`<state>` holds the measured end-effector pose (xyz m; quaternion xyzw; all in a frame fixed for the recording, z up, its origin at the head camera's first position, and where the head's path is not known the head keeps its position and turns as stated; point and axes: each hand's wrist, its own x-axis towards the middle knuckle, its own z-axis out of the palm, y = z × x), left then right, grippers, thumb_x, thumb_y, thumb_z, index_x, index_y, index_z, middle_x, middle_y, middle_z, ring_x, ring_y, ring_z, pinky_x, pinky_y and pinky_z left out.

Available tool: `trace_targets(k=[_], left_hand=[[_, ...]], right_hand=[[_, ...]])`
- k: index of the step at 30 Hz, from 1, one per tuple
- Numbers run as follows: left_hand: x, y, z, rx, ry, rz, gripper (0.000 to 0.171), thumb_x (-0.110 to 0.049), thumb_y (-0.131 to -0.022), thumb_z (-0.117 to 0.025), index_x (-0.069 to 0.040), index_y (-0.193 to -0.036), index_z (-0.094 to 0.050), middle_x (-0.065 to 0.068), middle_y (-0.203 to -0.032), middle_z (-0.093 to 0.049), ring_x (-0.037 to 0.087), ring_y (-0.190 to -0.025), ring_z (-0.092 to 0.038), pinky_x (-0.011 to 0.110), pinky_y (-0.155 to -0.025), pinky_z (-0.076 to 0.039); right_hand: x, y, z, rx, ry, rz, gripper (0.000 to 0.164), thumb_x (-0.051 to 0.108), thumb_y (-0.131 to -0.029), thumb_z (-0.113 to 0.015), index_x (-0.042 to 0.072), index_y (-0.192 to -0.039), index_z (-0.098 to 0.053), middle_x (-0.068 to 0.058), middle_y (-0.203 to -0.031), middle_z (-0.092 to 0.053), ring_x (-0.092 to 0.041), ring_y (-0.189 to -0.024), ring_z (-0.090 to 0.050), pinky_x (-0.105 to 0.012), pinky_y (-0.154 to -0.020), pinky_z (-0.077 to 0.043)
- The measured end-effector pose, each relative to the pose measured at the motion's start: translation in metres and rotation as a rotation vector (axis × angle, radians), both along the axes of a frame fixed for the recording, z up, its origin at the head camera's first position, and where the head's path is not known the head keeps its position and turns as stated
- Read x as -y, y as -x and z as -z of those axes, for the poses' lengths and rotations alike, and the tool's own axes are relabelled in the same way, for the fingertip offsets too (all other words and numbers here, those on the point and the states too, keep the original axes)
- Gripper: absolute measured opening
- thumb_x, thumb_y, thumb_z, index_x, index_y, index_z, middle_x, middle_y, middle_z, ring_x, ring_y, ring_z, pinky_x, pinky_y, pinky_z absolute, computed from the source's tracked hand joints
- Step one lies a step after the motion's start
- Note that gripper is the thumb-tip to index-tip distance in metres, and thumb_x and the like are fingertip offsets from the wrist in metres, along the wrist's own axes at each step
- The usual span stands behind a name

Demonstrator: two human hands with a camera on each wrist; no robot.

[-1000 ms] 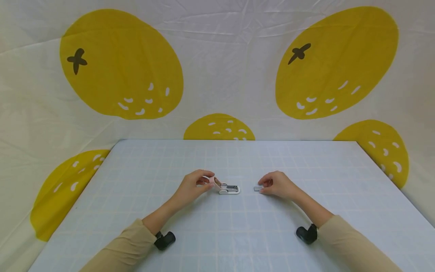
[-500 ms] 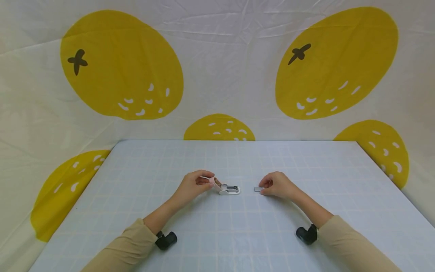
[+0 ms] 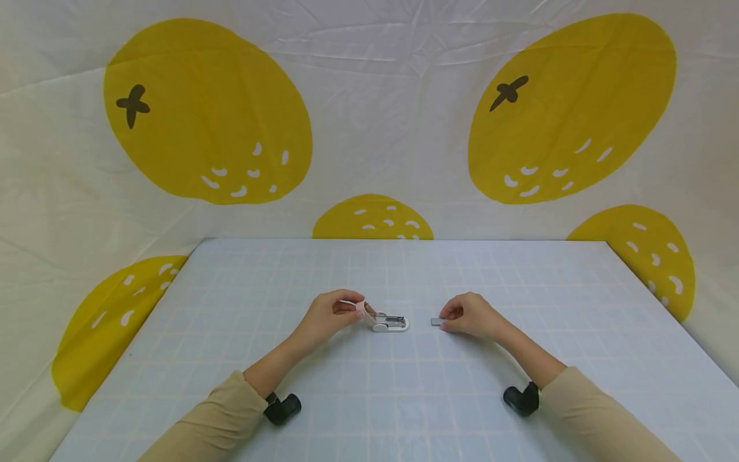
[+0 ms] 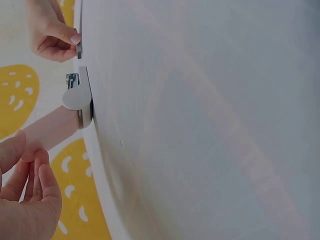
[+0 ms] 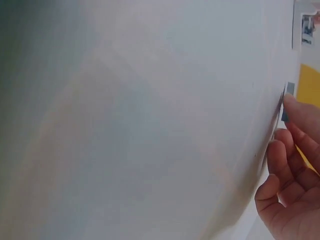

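A small stapler [image 3: 391,325] with a white base lies on the table, its pink top arm [image 4: 54,129] swung far back so the metal staple channel [image 3: 395,319] is exposed. My left hand [image 3: 329,314] pinches the end of that raised arm between thumb and fingers. To the right, a short gap away from the stapler's front, my right hand [image 3: 472,314] pinches a small grey strip of staples [image 3: 435,322] low over the table. The right wrist view shows the strip [image 5: 290,89] partly covered by the thumb and fingers.
The table [image 3: 369,398] has a pale blue cover with a light grid. Behind it hangs a white cloth [image 3: 389,128] printed with large yellow fruit. Black wrist cameras [image 3: 282,409] sit at both sleeve cuffs, close over the tabletop.
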<state>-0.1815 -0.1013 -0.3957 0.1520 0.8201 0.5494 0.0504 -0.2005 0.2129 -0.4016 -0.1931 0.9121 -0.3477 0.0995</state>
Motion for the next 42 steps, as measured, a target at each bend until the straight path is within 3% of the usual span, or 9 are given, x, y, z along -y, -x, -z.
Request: trace_targets(k=[10,28,42], left_hand=[[0.000,0.000,0.000,0.000,-0.008,-0.001,0.027,-0.010,-0.083,-0.070,-0.006,-0.109,-0.065,0.006,-0.107,-0.064,0.018,-0.092,-0.062,0.024,-0.077,-0.053],[-0.001,0.000,-0.001,-0.005,-0.006,-0.002,0.026,-0.009,-0.083,-0.070,-0.005,-0.109,-0.065,0.006,-0.106,-0.064,0.017,-0.091,-0.063,0.024,-0.078,-0.053],[-0.001,0.000,-0.001,-0.006,-0.006,0.003,0.027,-0.011,-0.084,-0.070,-0.004,-0.109,-0.065,0.008,-0.108,-0.064,0.018,-0.091,-0.062,0.025,-0.079,-0.053]], right_hand=[[0.004,-0.001,-0.006,-0.024,0.027,-0.027,0.013,0.010,-0.077,-0.075,0.002,-0.085,-0.069,0.000,-0.073,-0.063,-0.013,-0.066,-0.054,-0.022,-0.059,-0.048],[0.017,0.000,-0.010,0.003,0.024,0.022,0.010,0.010,-0.078,-0.074,0.006,-0.086,-0.070,0.001,-0.075,-0.063,-0.014,-0.067,-0.054,-0.025,-0.061,-0.050],[0.024,0.001,-0.015,-0.016,0.116,-0.045,0.015,0.009,-0.077,-0.075,0.000,-0.087,-0.069,-0.002,-0.076,-0.065,-0.014,-0.067,-0.057,-0.023,-0.061,-0.051]])
